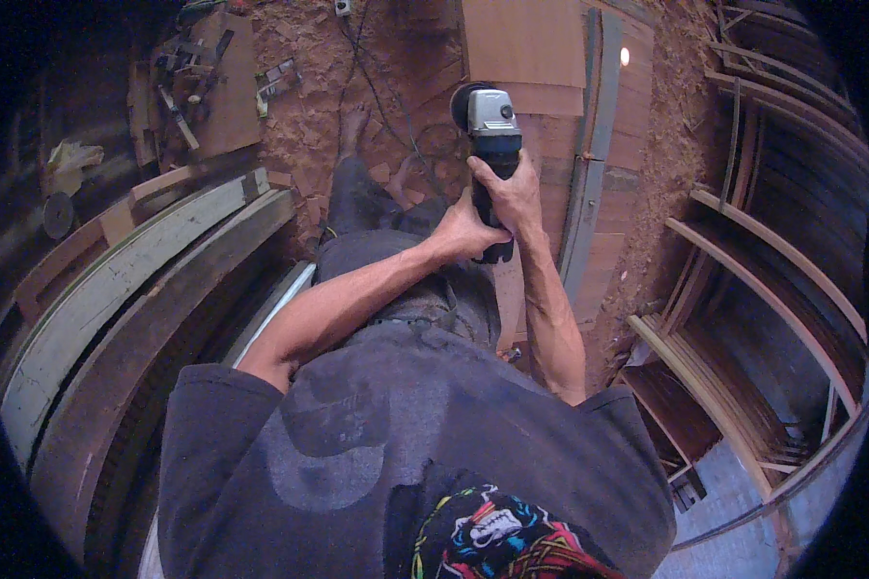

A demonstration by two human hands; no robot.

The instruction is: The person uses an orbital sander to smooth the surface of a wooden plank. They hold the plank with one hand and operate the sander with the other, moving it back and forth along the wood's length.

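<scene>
An angle grinder (493, 121) with a silver head and a dark body points away from me, its round disc (465, 104) on the left side of the head. My right hand (516, 191) wraps round the middle of the body. Lower down, my left hand (465, 230) is closed on the rear part of the same tool. Beyond the grinder's head lies a flat reddish-brown wooden board (523, 43). Whether the disc touches that board cannot be made out.
Long timber beams (145, 236) stand at my left. A wooden box top (224, 82) with tools lies far left. A black cord (359, 77) crosses the shaving-strewn ground. A long grey bar (589, 145) lies right of the grinder. Wooden frames (782, 251) lean at far right.
</scene>
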